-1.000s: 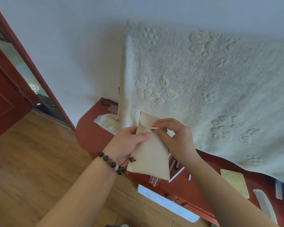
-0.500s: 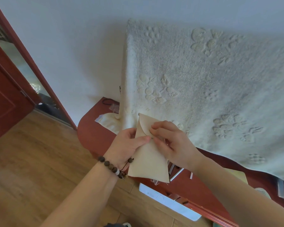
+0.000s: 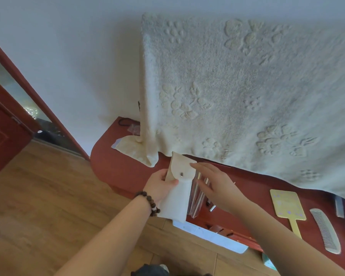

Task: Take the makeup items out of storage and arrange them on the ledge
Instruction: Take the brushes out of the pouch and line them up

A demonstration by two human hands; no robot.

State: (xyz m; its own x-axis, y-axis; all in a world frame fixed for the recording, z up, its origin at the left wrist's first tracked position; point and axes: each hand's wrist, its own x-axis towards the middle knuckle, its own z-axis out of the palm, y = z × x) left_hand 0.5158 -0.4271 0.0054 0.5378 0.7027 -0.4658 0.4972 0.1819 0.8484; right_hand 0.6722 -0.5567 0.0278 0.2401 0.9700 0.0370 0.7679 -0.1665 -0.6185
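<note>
A cream fabric pouch (image 3: 177, 194) with a snap button on its flap is held upright over the front edge of the red-brown ledge (image 3: 116, 166). My left hand (image 3: 159, 186) grips its left side, thumb across the front. My right hand (image 3: 215, 186) hovers just right of the pouch with fingers spread, one fingertip touching the flap's upper right corner. Several thin clear and metallic sticks (image 3: 197, 198) lie on the ledge behind the pouch, partly hidden by it and by my right hand.
A yellow hand mirror (image 3: 287, 204), a long comb (image 3: 325, 230) and a small comb (image 3: 339, 207) lie on the ledge at right. A cream embossed towel (image 3: 237, 86) hangs down the wall onto the ledge. A red door (image 3: 2, 134) stands at left over wooden floor.
The pouch flap, which my right hand was pinching up, is now folded down with its snap showing. My right hand has let go and opened beside the pouch.
</note>
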